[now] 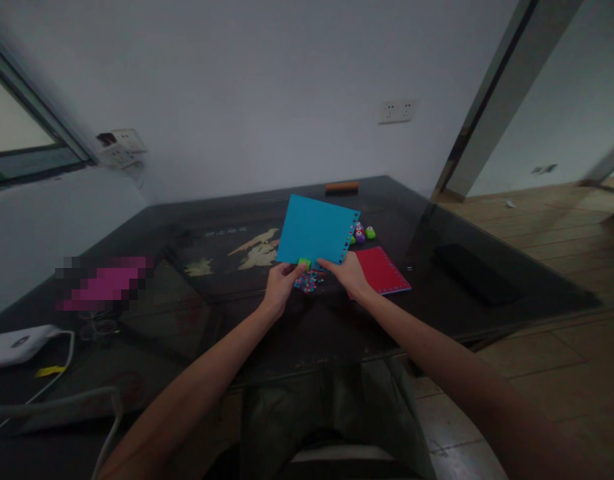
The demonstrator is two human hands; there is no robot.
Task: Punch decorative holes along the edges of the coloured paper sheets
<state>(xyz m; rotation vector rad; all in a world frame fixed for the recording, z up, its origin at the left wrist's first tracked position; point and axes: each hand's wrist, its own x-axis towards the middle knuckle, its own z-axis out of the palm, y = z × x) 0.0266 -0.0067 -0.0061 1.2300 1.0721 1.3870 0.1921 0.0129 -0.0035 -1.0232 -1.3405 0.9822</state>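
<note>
A blue sheet of paper (317, 230) is held up tilted above the dark table, with a row of small punched holes along its right edge. My right hand (351, 275) grips its lower right corner, thumb on the front. My left hand (279, 287) is closed on a small green craft punch (304, 265) at the sheet's bottom edge. Tiny coloured paper cut-outs (305, 283) lie heaped below. Beside my right hand rests a red sheet (381, 270) with punched edges. Several colourful craft punches (370, 233) stand behind the blue sheet, partly hidden by it.
The dark glossy table (257, 350) reaches to the wall. A brown cylinder-like object (341, 188) lies at its back, a long black case (474, 273) at right. At left are a pixelated magenta item (109, 283) and a white device (19, 347) with a cable.
</note>
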